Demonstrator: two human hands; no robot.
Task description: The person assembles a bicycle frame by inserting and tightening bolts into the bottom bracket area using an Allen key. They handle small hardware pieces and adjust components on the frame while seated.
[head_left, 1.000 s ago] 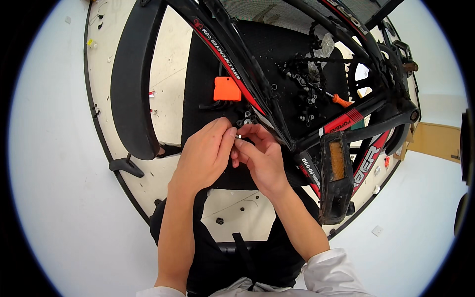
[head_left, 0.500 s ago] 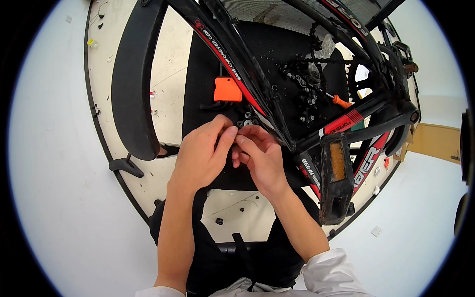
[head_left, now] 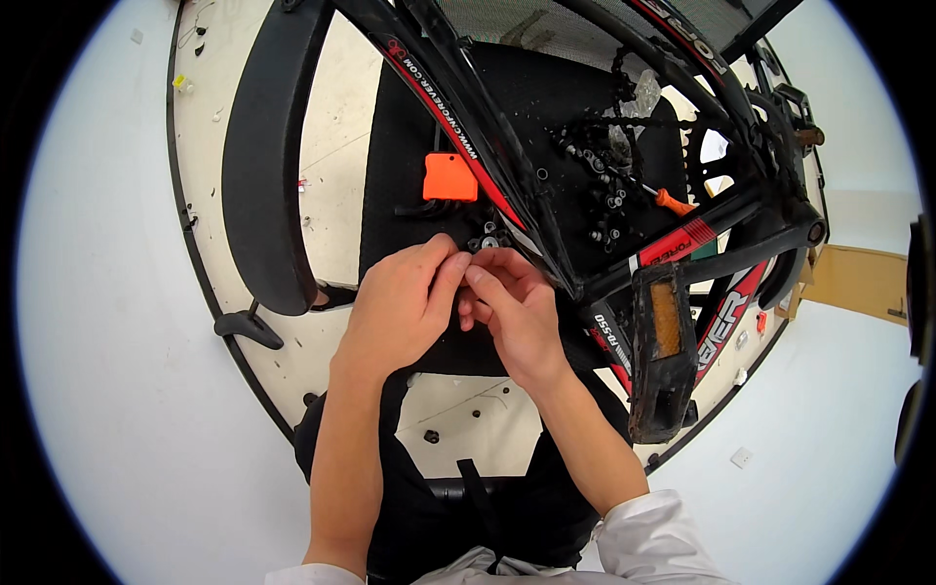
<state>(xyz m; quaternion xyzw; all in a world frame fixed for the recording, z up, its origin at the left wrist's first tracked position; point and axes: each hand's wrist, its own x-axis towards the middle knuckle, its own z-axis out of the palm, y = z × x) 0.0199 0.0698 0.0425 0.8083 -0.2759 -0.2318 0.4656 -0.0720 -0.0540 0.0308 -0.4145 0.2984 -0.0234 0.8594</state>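
My left hand (head_left: 405, 302) and my right hand (head_left: 517, 307) meet fingertip to fingertip over the near part of a black chair seat (head_left: 400, 146). Thumb and fingers are pinched together on each; whatever lies between them is too small or too hidden to name. Just beyond the fingertips sit small metal parts (head_left: 487, 237), partly covered by my hands. An orange holder (head_left: 450, 177) with black hex keys lies on the seat farther up. To the right of my hands rests a black and red bicycle frame (head_left: 673, 242) with a pedal (head_left: 666, 341).
An orange-handled screwdriver (head_left: 673, 202), loose bolts and parts (head_left: 609, 200), a bicycle chain (head_left: 624, 88) and a clear plastic bag (head_left: 643, 96) lie beyond the frame's tube. The chair's black armrest (head_left: 261, 156) stands at left. Small pieces are scattered on the floor (head_left: 468, 414).
My left hand's fingers have dipped slightly toward me. The right hand stays almost where it was, and the fingertips remain together.
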